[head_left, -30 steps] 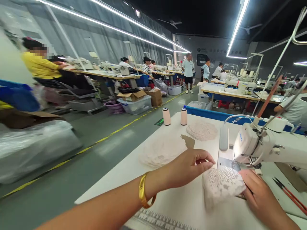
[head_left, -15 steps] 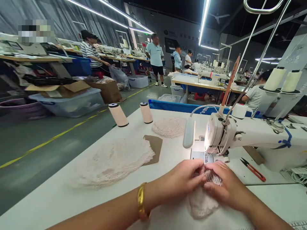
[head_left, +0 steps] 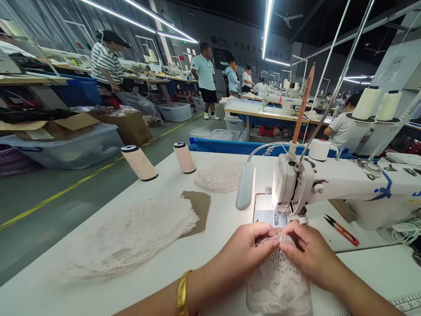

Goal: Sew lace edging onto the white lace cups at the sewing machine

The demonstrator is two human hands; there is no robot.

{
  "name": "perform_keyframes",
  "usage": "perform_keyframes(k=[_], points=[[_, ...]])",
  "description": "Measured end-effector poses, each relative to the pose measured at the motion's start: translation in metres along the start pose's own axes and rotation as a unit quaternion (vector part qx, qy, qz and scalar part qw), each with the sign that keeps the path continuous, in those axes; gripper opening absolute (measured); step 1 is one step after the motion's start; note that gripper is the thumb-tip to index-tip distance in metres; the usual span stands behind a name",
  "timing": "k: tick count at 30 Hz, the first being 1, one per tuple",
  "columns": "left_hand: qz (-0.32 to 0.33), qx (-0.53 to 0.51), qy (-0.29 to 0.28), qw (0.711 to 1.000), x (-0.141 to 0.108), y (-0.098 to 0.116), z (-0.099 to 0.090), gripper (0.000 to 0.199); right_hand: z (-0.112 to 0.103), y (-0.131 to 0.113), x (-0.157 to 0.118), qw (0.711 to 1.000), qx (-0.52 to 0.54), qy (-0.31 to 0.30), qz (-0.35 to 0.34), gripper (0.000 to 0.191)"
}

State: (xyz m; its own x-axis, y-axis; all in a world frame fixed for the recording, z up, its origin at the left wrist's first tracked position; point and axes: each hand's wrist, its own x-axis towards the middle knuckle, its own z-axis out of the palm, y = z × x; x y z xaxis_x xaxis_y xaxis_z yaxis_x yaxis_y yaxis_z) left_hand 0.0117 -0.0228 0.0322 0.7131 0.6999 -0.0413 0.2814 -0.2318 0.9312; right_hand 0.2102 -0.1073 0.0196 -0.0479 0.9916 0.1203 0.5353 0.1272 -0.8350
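Observation:
A piece of pale lace (head_left: 279,285) hangs from my fingers just in front of the sewing machine's needle area (head_left: 279,217). My left hand (head_left: 250,245), with a gold bangle at the wrist, pinches the lace's gathered top edge between thumb and fingers. From the other side my right hand (head_left: 305,250) pinches the same edge, its fingertips close to the left ones. The white sewing machine (head_left: 296,184) has its lamp lit over the needle plate. To the left lies a wide stack of pale lace (head_left: 131,232), partly over a brown card (head_left: 199,213).
A smaller lace pile (head_left: 219,177) and two peach thread cones (head_left: 140,163) (head_left: 184,158) stand at the table's far left edge. Red-handled snips (head_left: 342,230) lie right of the needle area. A ruler (head_left: 408,303) is at the lower right. Several people are in the background.
The view has shifted slightly. The lace now hangs more spread out below my hands, and its gathered top edge shows between my fingertips. Both hands still pinch it.

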Motion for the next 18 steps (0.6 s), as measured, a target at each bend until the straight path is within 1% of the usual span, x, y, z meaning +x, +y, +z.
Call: perform_keyframes(k=[4,9,14,18], points=[[0.032,0.015,0.017,0.999,-0.0035,0.0006,0.0028,0.029,0.0046,-0.0015,-0.0004,1.000,-0.006,0.026,-0.017,0.013],[0.056,0.009,0.009,0.998,-0.0051,0.0030,0.0051,0.026,0.0068,-0.0018,0.0009,0.999,-0.018,0.036,-0.032,0.015],[0.054,0.049,0.035,0.997,-0.0055,0.0001,0.0062,0.033,0.0075,-0.0015,0.0012,0.999,-0.002,0.042,-0.030,0.013],[0.066,0.061,0.032,0.995,-0.0053,-0.0033,0.0073,0.034,0.0071,-0.0026,0.0018,0.999,-0.011,0.039,-0.037,0.017]])
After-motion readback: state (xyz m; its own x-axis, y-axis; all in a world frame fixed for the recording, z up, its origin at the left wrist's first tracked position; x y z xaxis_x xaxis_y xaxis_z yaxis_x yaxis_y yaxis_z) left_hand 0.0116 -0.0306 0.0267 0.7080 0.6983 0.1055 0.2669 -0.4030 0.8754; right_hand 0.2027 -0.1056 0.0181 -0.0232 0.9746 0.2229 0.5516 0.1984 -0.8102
